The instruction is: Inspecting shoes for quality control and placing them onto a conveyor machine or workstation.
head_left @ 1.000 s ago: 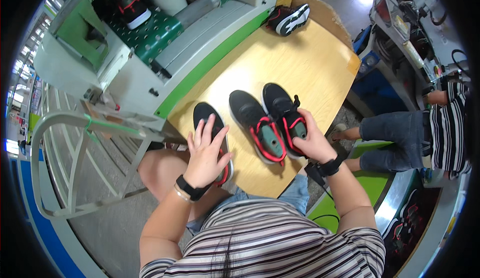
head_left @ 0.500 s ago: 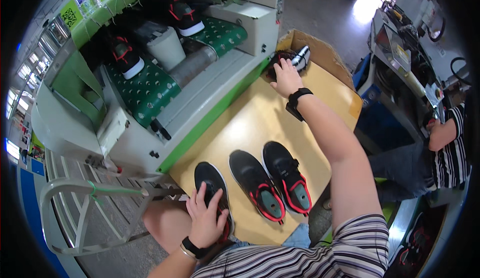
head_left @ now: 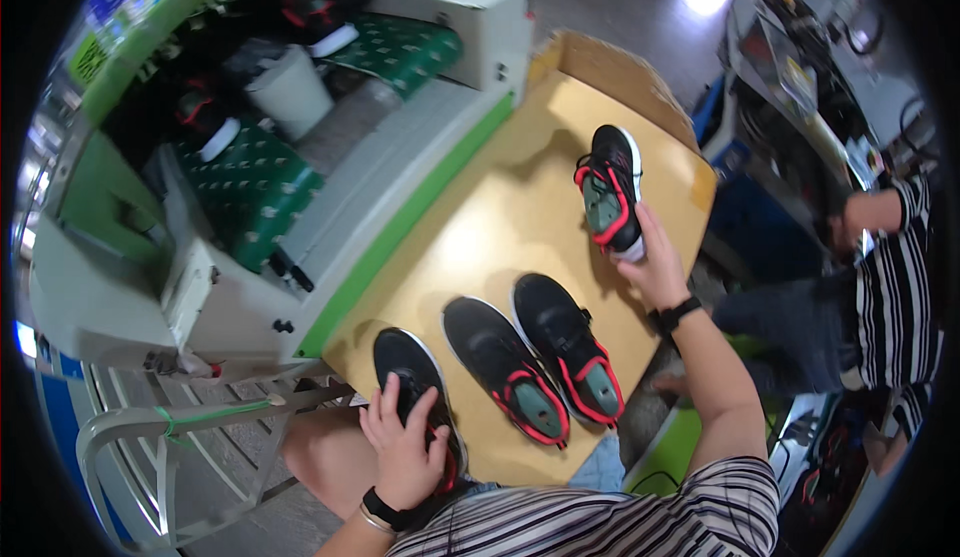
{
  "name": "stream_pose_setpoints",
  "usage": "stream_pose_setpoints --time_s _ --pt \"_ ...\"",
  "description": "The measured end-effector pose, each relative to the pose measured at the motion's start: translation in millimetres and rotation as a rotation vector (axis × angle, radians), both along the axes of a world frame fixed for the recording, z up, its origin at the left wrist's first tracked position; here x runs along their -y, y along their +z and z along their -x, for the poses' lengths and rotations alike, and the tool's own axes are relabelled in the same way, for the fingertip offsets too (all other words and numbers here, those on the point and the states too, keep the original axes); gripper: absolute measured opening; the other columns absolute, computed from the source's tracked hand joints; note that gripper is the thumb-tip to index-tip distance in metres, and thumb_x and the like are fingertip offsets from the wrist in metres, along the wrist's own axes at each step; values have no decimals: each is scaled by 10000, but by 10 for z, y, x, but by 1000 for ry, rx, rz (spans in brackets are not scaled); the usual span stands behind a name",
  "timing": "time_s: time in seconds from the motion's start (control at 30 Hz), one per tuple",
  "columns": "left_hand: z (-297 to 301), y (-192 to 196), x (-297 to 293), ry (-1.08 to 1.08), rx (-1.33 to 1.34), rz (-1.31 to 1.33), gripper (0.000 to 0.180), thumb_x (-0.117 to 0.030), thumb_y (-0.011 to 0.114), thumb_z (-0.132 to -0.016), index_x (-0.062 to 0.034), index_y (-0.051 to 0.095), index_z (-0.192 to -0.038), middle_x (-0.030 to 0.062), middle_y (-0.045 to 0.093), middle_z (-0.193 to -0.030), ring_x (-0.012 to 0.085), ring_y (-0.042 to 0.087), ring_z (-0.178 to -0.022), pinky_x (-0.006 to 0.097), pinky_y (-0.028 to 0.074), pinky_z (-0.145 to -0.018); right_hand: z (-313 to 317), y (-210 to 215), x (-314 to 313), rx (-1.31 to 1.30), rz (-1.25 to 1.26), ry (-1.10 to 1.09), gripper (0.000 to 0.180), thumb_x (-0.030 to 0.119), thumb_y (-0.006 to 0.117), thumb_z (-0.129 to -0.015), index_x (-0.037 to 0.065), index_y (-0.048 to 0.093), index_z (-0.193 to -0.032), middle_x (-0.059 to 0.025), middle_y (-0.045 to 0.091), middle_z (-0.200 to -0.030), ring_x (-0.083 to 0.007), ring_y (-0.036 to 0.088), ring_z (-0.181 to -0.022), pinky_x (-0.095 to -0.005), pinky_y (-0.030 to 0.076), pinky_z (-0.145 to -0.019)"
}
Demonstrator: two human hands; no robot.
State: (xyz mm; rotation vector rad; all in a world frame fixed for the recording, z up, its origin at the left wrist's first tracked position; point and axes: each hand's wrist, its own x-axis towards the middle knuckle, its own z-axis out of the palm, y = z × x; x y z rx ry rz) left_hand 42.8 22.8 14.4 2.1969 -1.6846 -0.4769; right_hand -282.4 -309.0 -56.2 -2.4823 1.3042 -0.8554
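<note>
My right hand (head_left: pixel 658 267) grips a black sneaker (head_left: pixel 618 157) by its white heel, thumb and fingers around it. That sneaker has red collar trim and a grey-green insole, and is held over the far right of the tan tabletop (head_left: pixel 480 222). At the near left, my left hand (head_left: pixel 405 447) rests on another black sneaker (head_left: pixel 408 355), fingers spread over its upper and covering much of it. Between my hands stand two more black sneakers with red trim, a left one (head_left: pixel 490 342) and a right one (head_left: pixel 558 327), toes pointing away from me.
Beyond the table, a machine with a green dotted belt (head_left: pixel 250 197) carries two sneakers (head_left: pixel 215 127) and a white container (head_left: pixel 290 92). A torn cardboard edge (head_left: pixel 630 67) borders the far right. A metal rack (head_left: pixel 200 427) stands left. Another person in stripes (head_left: pixel 890 297) is at right.
My right hand has drawn back from the far corner toward me, bringing the sneaker upright along with it. My left hand stays on its sneaker. The view has shifted slightly.
</note>
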Motion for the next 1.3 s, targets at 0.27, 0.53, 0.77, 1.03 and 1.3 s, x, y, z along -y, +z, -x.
stream_pose_setpoints --time_s 0.27,0.53,0.77,1.03,1.3 --pt "-18 -55 26 -87 85 19 589 -187 662 -910 -91 491 -1465 276 222 -1613 516 240 -1434 612 184 -1182 752 -345 -2592 295 -489 -343 981 355 917 -704 -10 434 -1476 -186 481 -1459 -342 402 -1397 -442 316 -1173" --pt "210 254 151 -178 113 32 678 -206 725 -875 -79 459 -1486 249 197 -1631 477 185 -1485 597 145 -1196 1182 -102 -2070 829 -612 -218 689 154 649 -958 75 330 -1564 -161 443 -1488 -265 513 -1285 -373 379 -1122" --pt "758 462 338 -411 150 132 691 -179 777 -831 -133 511 -1467 248 222 -1622 499 191 -1485 573 177 -1199 899 407 -1528 75 -67 -271 609 243 764 -888 46 525 -1413 -213 489 -1451 -369 524 -1256 -457 408 -1085" --pt "1168 621 707 -625 -29 223 584 -179 766 -865 -152 563 -1412 216 302 -1595 482 245 -1472 579 228 -1182 817 1073 -1499 746 -942 -163 166 213 624 -1021 62 614 -954 38 604 -760 -32 547 -654 -203 456 -601" --pt "1674 411 1373 -515 -950 -113 448 -104 674 -941 1 541 -1356 175 578 -1241 248 593 -1139 356 477 -992 745 1357 -1713 816 -959 -21 287 230 603 -1041 17 668 -1221 66 633 -856 -7 515 -721 -178 432 -658"
